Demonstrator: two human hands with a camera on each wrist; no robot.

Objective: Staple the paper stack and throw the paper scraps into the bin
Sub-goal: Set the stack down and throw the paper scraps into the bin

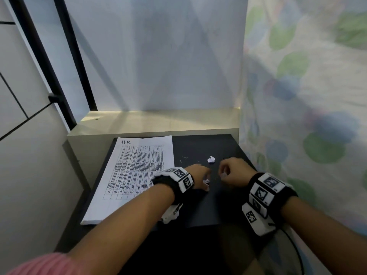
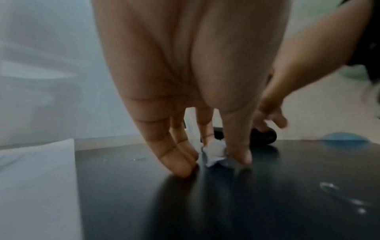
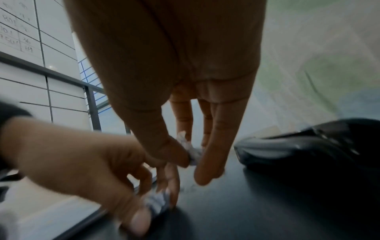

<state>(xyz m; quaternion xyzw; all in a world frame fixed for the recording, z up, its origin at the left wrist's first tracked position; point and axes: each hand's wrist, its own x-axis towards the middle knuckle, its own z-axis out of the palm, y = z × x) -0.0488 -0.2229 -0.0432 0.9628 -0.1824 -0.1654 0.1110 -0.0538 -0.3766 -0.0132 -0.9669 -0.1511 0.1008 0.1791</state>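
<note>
A thick stack of printed paper (image 1: 129, 175), marked "H.R", lies on the left of the black table (image 1: 198, 211). My left hand (image 1: 206, 184) presses its fingertips down around a small crumpled white scrap (image 2: 214, 152), pinching it against the table. To its right my right hand (image 1: 223, 173) is raised a little and pinches another scrap (image 3: 191, 151) between thumb (image 3: 174, 154) and fingers. A third scrap (image 1: 211, 159) lies loose just beyond both hands. A black stapler (image 3: 308, 146) sits on the table right of my right hand; in the head view that hand hides it.
A pale ledge (image 1: 155, 122) runs behind the table under a white wall. A flowered curtain (image 1: 307, 116) hangs close along the right edge. Grey panels and a black frame (image 1: 59, 86) stand at the left. No bin shows in any view.
</note>
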